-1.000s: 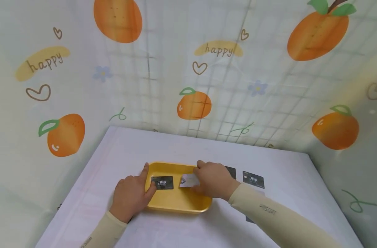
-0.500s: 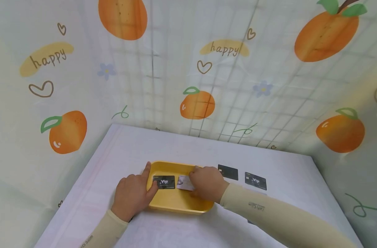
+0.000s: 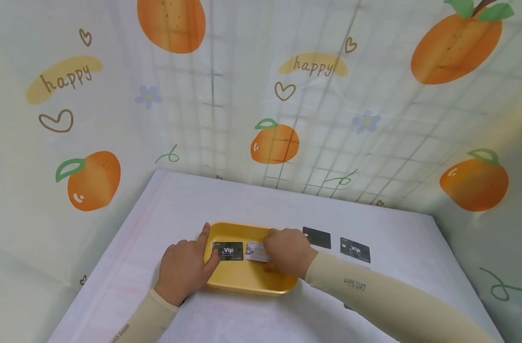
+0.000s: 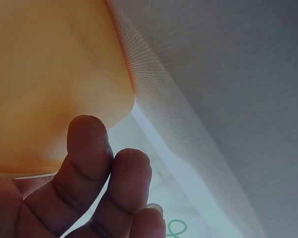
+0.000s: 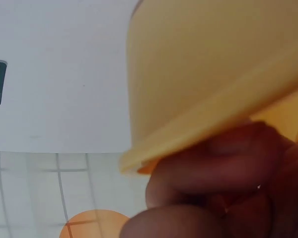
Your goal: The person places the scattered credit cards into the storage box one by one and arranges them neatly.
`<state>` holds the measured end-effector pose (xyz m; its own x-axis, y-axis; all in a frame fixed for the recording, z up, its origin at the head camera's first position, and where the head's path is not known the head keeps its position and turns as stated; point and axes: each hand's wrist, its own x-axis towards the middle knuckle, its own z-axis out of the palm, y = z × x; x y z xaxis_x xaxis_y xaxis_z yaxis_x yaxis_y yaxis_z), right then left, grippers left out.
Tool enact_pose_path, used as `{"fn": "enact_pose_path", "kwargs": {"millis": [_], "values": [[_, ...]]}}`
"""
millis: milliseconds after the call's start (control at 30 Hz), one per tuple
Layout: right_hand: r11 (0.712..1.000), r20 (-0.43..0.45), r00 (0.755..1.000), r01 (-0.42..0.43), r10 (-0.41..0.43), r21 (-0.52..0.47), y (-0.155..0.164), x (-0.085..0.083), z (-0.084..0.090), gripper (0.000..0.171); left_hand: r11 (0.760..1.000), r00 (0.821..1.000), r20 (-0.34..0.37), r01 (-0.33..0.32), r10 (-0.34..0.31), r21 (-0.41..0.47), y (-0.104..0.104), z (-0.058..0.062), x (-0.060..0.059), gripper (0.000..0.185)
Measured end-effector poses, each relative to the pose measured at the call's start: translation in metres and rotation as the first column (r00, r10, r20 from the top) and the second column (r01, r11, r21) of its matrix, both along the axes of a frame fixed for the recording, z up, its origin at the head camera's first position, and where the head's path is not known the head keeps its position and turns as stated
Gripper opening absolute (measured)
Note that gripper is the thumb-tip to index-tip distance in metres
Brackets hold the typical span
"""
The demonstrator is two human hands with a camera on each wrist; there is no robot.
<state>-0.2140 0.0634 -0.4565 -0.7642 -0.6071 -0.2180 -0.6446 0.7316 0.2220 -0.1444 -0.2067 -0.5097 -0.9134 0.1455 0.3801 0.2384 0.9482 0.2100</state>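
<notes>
A yellow tray (image 3: 248,284) lies on the white table. My left hand (image 3: 183,267) grips its left end, thumb over the rim and inside. In the left wrist view, bent fingers (image 4: 89,148) rest against the tray's outer wall. Flat inside the tray is a black Vip card (image 3: 231,251), close to the left thumb. To its right, my right hand (image 3: 288,251) reaches into the tray and holds a pale card (image 3: 255,251) by its right part, which the hand hides. The right wrist view shows curled fingers (image 5: 213,173) beyond the tray's rim; no card is visible there.
Right of the tray lie a dark card (image 3: 317,237) and another black Vip card (image 3: 355,249). A further dark card (image 3: 350,306) is mostly covered by the right sleeve (image 3: 372,290). Fruit-printed sheets (image 3: 226,124) enclose the table's back and sides.
My right hand has shifted slightly left and down with the pale card, bringing it nearer the black Vip card. More of the dark card behind that hand now shows. The left hand keeps its place.
</notes>
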Motion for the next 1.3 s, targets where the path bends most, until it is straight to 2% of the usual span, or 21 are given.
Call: {"fn": "enact_pose_path", "kwargs": {"millis": [167,333,500,633,733,867,933,1067,1167,1300], "values": [[1.000,0.001,1.000,0.002,-0.002,-0.017,0.004,0.001,0.000,0.058,1.000,0.999,0.041,-0.006,0.006,0.006,0.001,-0.003,-0.002,0.070],[0.999,-0.037,0.999,-0.004,0.002,-0.053,0.010,0.003,0.001,0.061,1.000,0.996,0.084,-0.008,0.007,0.010,0.000,-0.004,-0.004,0.071],[0.986,-0.053,0.997,0.042,-0.051,-0.159,0.025,0.012,0.018,0.064,0.999,0.997,0.075,-0.005,0.002,0.037,-0.001,-0.001,-0.003,0.069],[0.947,-0.053,0.992,0.093,-0.114,-0.306,0.054,0.013,0.036,0.068,0.999,0.997,0.077,-0.010,0.007,0.046,-0.001,0.000,-0.002,0.069],[0.880,0.001,0.975,0.202,-0.223,-0.430,0.090,0.009,0.041,0.064,0.999,0.996,0.088,-0.004,0.000,0.048,0.001,-0.001,-0.002,0.069],[0.791,0.114,0.924,0.372,-0.364,-0.485,0.144,0.000,0.032,0.056,0.999,0.995,0.095,0.003,-0.007,0.044,0.003,0.000,-0.001,0.070],[0.775,0.174,0.903,0.427,-0.392,-0.466,0.165,-0.005,0.023,0.060,0.999,0.995,0.100,-0.001,-0.002,0.039,0.003,0.001,-0.001,0.070],[0.793,0.252,0.890,0.453,-0.380,-0.407,0.185,-0.019,0.000,0.063,0.999,0.994,0.113,-0.017,0.013,0.032,0.002,0.001,-0.001,0.071],[0.807,0.268,0.895,0.440,-0.357,-0.394,0.189,-0.032,-0.014,0.060,0.999,0.991,0.132,-0.022,0.017,0.038,0.003,0.000,0.000,0.071],[0.805,0.266,0.896,0.439,-0.357,-0.398,0.192,-0.043,-0.025,0.059,0.998,0.988,0.155,-0.017,0.008,0.054,0.007,-0.001,0.002,0.071]]}}
